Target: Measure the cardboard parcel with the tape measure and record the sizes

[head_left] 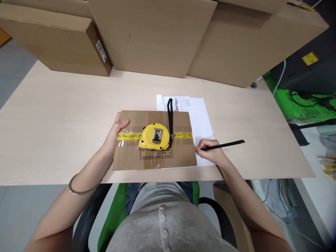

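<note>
A flat cardboard box (131, 157) with yellow printed tape lies near the table's front edge. My left hand (115, 131) grips its left side, thumb on top and the other fingers hidden. On the box rests a yellow tape measure (149, 133), its metal clip facing up and its black wrist strap (170, 115) stretching towards the back. Close by the box's right edge, my right hand (210, 150) is closed around a black pen (228, 144), tip pointing left. White paper sheets (202, 122), one with printed and handwritten lines, lie partly under the box and beneath my right hand.
Large cardboard boxes (157, 38) stand along the back of the pale wooden table (65, 122). A smaller box (70, 49) with a label stands at the back left. Right of the table are a green surface (283, 105) with cables and a dark case (296, 70).
</note>
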`<action>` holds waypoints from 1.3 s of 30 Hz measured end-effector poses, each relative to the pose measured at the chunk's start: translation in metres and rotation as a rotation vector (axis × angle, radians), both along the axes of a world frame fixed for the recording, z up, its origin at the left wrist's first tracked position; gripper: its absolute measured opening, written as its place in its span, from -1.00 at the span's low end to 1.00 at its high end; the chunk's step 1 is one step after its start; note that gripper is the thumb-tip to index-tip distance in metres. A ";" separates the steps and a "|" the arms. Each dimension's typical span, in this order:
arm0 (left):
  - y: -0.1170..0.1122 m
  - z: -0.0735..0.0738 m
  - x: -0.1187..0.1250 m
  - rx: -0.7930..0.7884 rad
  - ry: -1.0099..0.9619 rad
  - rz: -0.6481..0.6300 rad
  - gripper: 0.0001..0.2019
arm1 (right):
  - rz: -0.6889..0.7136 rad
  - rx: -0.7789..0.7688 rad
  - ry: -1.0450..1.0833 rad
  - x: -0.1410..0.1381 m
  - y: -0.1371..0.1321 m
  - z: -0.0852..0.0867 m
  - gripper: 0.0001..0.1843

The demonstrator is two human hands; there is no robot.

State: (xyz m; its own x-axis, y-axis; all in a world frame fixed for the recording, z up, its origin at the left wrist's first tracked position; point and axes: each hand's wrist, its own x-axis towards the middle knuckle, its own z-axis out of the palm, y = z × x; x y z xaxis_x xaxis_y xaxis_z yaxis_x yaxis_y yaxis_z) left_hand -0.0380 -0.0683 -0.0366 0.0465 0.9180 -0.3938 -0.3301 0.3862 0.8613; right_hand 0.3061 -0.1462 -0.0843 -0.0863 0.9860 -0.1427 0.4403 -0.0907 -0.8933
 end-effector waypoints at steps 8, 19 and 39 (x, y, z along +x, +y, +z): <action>-0.002 0.005 0.002 0.037 0.041 -0.022 -0.64 | -0.032 0.032 -0.024 0.001 0.000 -0.004 -0.58; -0.004 0.008 0.004 0.069 0.050 -0.028 -0.72 | 0.003 0.041 -0.029 0.002 0.002 -0.004 -0.57; -0.001 0.005 0.001 0.023 0.060 -0.038 -0.64 | -0.021 0.074 -0.056 0.003 -0.001 0.003 -0.54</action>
State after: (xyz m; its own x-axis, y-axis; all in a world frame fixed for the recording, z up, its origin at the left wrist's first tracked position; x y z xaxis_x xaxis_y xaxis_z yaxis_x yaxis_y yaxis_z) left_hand -0.0373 -0.0698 -0.0312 0.0585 0.9250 -0.3755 -0.2627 0.3772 0.8881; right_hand 0.3092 -0.1477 -0.0809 -0.0597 0.9955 -0.0735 0.4884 -0.0351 -0.8719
